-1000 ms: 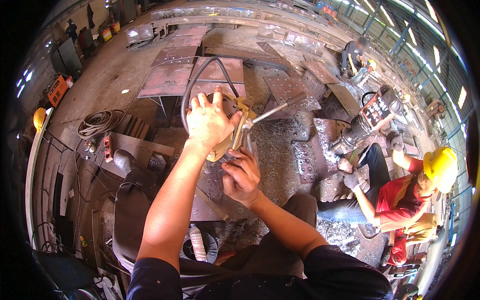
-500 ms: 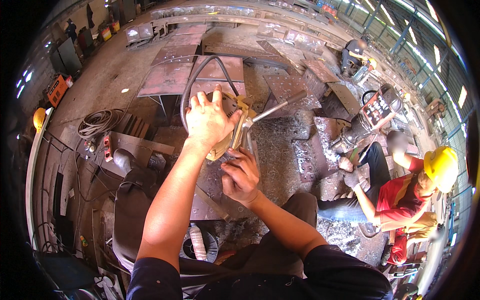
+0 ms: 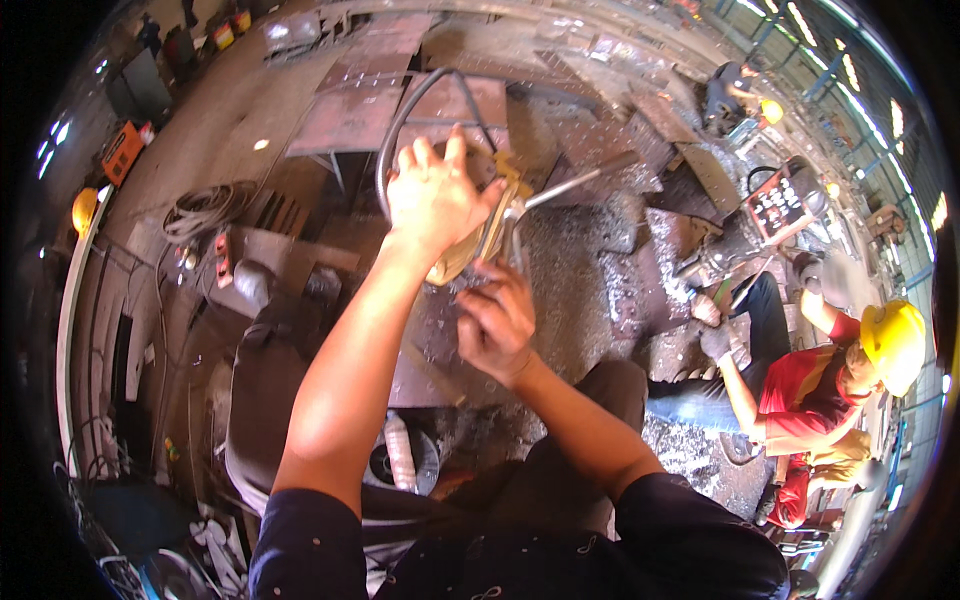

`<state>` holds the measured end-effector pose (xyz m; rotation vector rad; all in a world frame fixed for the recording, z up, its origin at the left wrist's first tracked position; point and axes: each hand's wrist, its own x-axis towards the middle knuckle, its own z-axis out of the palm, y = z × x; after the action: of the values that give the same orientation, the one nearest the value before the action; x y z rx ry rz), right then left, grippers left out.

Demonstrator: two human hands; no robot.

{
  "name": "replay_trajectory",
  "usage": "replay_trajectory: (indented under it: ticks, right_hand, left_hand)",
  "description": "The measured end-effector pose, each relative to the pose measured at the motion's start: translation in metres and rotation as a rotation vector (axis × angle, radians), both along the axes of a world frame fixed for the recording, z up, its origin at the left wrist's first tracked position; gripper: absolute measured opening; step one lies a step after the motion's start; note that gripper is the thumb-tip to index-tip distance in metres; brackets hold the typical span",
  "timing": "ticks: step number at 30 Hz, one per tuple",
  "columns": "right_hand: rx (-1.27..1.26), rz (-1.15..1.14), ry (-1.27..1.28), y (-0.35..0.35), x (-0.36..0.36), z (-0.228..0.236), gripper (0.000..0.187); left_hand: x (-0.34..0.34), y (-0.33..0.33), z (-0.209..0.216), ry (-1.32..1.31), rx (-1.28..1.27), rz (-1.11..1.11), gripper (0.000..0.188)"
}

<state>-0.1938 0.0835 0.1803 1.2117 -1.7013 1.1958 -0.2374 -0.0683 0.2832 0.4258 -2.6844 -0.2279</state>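
Note:
A yellow magnetic drill (image 3: pixel 455 262) stands in front of me on a dark steel plate (image 3: pixel 425 375). Its metal lever (image 3: pixel 580 184) points out to the right, and a dark corrugated hose (image 3: pixel 388 150) loops over its top. My left hand (image 3: pixel 432 200) lies over the upper body of the drill, fingers stretched and spread, thumb to the right. Just below the drill's near side is my right hand (image 3: pixel 497 320), its fingers curled in and slightly blurred. Whatever those fingers may hold is hidden.
A co-worker in a yellow helmet (image 3: pixel 893 347) sits at the right beside another drill (image 3: pixel 735 235). Metal shavings (image 3: pixel 690 450) cover the floor there. At the left lie coiled cable (image 3: pixel 205 210) and a red socket strip (image 3: pixel 222 258). A bottle (image 3: pixel 400 455) stands between my legs.
The whole view has shifted, so the drill and both hands appear slightly higher and further right. My hands keep about the same places against the drill. The co-worker's far arm has moved.

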Motion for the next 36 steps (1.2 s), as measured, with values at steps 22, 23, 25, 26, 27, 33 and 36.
replay_trajectory:
  ticks: [22, 23, 25, 26, 27, 33, 36]
  right_hand:
    - [-0.149, -0.803, 0.397, 0.049, -0.254, 0.074, 0.030]
    - [0.082, -0.926, 0.347, 0.064, -0.278, 0.055, 0.032]
    - [0.577, -0.947, 0.147, 0.091, -0.315, 0.008, 0.035]
    - [0.693, -0.897, 0.020, 0.094, -0.319, -0.020, 0.035]
    - [0.808, -0.836, -0.108, 0.094, -0.320, -0.046, 0.035]
    - [0.481, -0.195, -1.184, 0.062, -0.286, -0.161, 0.035]
    - [0.128, 0.068, -1.339, 0.049, -0.244, -0.191, 0.038]
  left_hand:
    - [0.005, 0.001, 0.026, -0.056, -0.024, -0.029, 0.090]
    - [0.006, 0.002, 0.035, -0.058, -0.042, -0.035, 0.089]
    - [0.000, 0.002, 0.035, -0.001, -0.066, -0.043, 0.089]
    - [-0.002, 0.001, 0.031, 0.017, -0.076, -0.037, 0.089]
    - [0.000, 0.002, 0.032, 0.026, -0.072, -0.034, 0.089]
    - [0.006, 0.015, 0.058, 0.041, -0.097, -0.002, 0.079]
    - [-0.005, 0.015, 0.065, -0.006, -0.082, 0.024, 0.078]
